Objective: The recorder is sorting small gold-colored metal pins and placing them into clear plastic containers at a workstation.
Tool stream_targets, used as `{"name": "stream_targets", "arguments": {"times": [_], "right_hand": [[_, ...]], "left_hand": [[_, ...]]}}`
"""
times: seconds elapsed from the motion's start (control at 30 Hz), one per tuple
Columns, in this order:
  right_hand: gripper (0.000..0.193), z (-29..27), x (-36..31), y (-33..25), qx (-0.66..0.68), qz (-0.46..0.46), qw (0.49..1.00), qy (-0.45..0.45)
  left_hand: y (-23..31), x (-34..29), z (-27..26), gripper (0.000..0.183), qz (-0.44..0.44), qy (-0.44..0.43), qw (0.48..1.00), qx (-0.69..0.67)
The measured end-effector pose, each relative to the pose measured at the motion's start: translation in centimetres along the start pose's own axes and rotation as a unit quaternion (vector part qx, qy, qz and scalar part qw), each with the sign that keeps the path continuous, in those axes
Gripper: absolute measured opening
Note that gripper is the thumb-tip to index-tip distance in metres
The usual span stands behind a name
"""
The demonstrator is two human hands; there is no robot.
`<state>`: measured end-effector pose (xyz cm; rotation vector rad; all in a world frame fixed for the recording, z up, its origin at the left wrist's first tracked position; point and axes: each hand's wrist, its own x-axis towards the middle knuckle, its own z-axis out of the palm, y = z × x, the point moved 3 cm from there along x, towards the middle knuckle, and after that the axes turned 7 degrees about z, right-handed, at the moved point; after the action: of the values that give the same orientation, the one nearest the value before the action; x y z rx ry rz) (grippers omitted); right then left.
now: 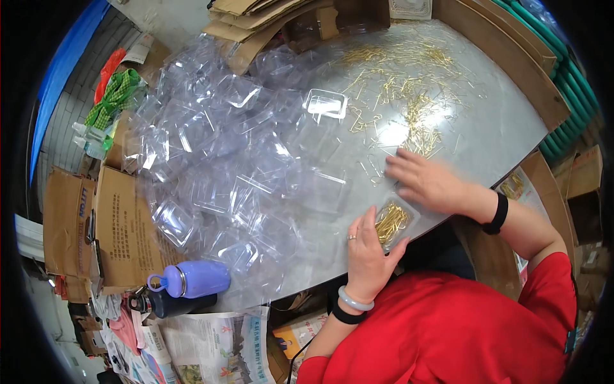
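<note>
At the table's near edge my left hand (pixel 369 255) grips a small clear plastic box (pixel 407 234), with its fingers and thumb along the side. Inside the box lies a bundle of thin gold-coloured metal hooks (pixel 391 223). Just beyond it, my right hand (pixel 430 182) is held low over the tabletop, fingers stretched out and slightly smeared by motion; nothing shows in them. Its fingertips are close to a loose heap of the same hooks (pixel 419 121), which spreads toward the far side.
Clear plastic boxes (pixel 217 147) pile up across the table's left half. A purple bottle (pixel 203 279) lies at the near left beside a dark bottle (pixel 169 304). Cardboard strips (pixel 505 38) border the far right edge; a cardboard box (pixel 128 224) stands left.
</note>
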<state>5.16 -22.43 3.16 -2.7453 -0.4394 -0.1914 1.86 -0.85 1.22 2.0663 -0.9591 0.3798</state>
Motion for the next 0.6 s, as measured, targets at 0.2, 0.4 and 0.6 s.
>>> {"name": "stream_targets", "arguments": {"times": [0.2,0.4,0.6], "right_hand": [[0.044,0.1,-2.2,2.1,-0.004,0.015,0.999,0.029],[0.033,-0.2,-2.7,-2.6,0.052,0.025,0.986,0.158],[0.038,1.5,-2.0,-2.6,-0.015,0.086,0.981,0.173]], "left_hand": [[-0.4,0.9,-1.5,0.083,-0.021,-0.058,0.998,0.033],[-0.7,0.4,-1.0,0.082,-0.039,-0.060,0.997,0.029],[0.0,0.5,-0.4,0.073,-0.023,-0.062,0.995,0.081]]}}
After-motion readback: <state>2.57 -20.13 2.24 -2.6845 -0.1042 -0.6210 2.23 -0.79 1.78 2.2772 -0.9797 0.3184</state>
